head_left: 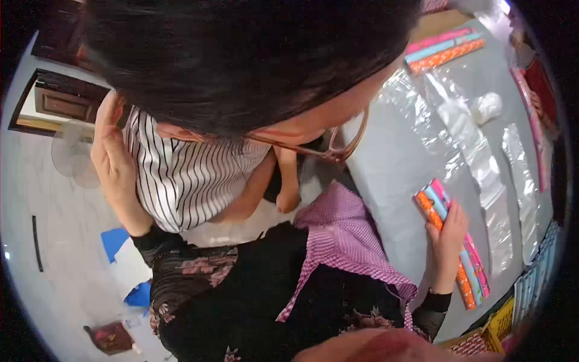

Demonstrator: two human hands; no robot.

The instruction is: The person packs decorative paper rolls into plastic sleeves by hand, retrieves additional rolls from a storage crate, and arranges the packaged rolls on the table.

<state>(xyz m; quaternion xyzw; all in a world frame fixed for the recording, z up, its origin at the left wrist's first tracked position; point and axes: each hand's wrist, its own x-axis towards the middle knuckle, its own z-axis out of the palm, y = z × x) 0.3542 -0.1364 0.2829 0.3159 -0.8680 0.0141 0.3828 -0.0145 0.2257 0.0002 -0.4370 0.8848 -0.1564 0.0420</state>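
My right hand [449, 244] is closed around a row of orange, light-blue and pink patterned rolls [469, 274] on the grey table [386, 199]. The rolls stick out on both sides of my hand. At the left, my left hand [114, 160] is raised beside a person in a striped shirt [193, 175], near the shoulder and dark hair. Its fingers extend upward, with the tips partly hidden near the hair; no held object shows.
Clear plastic sleeves [476, 151] lie across the table, near a crumpled plastic ball [487, 107]. More coloured rolls [445, 51] are at the far end. Another person's hand [535, 105] shows at the right edge. The near person's head fills the top centre.
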